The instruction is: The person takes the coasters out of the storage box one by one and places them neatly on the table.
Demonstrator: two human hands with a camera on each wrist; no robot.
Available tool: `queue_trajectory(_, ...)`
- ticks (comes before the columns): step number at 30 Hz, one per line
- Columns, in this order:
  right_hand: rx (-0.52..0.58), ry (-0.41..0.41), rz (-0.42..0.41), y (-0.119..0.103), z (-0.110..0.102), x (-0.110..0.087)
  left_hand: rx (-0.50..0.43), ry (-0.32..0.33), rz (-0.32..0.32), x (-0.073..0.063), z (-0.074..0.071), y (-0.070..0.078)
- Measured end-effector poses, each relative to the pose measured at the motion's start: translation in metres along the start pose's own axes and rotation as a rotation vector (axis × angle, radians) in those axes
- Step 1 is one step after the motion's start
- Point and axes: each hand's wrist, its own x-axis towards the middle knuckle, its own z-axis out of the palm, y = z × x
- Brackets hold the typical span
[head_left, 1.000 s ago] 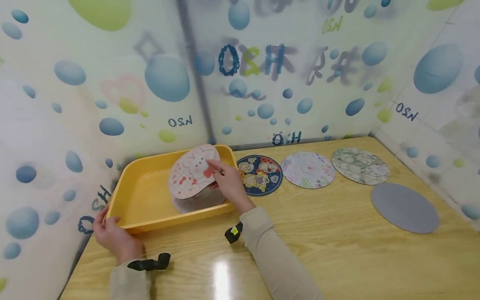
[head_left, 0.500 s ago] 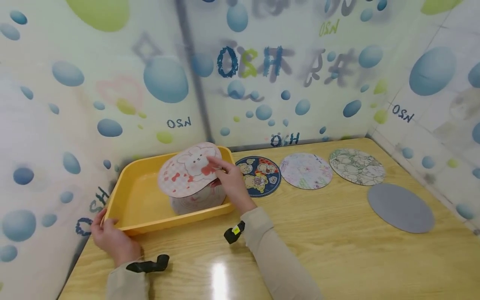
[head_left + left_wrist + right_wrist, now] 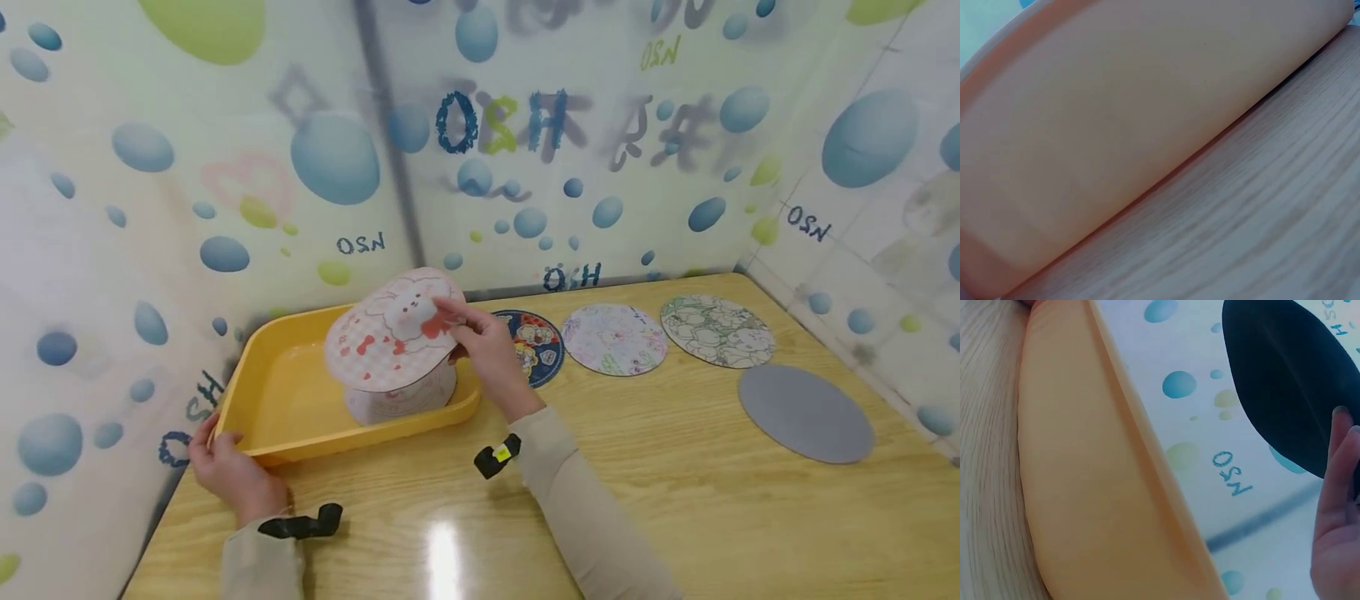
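Note:
My right hand pinches the right edge of a round mouse pad printed with a white bunny and red bows on pink. The pad is tilted, raised over the yellow tray; its dark underside faces the right wrist view, with my fingers at its edge. Beneath it, partly hidden, another round pale-pink pad lies at the tray's right end. My left hand grips the tray's near-left corner, thumb at the front rim. The left wrist view holds mostly the tray's outer wall and the wood tabletop.
Right of the tray lie a navy bear-print pad, a pale floral pad and a green-line patterned pad. A plain grey pad lies nearer the right edge of the wooden table. Bubble-print walls stand close behind.
My right hand has lifted the bunny pad and moved slightly up and right, uncovering more of the pink pad underneath. My left hand stays on the tray corner.

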Motion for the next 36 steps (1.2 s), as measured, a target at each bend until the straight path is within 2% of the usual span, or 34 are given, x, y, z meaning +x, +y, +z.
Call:
queue_trajectory(8, 0.016, -0.013, 0.001, -0.013, -0.032, -0.008, -0.007, 0.001, -0.021, 0.0, 0.002, 0.0)
queue_trajectory(15, 0.011, -0.024, 0.003, -0.018, -0.057, -0.019, 0.009, 0.013, 0.0, 0.0, 0.0, 0.001)
queue_trajectory(23, 0.203, 0.041, -0.024, -0.036, -0.074, -0.023, -0.03, 0.008, -0.012, 0.0, -0.001, 0.001)
queue_trajectory(36, 0.344, 0.085, -0.045, -0.056, -0.088, -0.026, -0.053, -0.029, -0.025, -0.006, -0.001, 0.006)
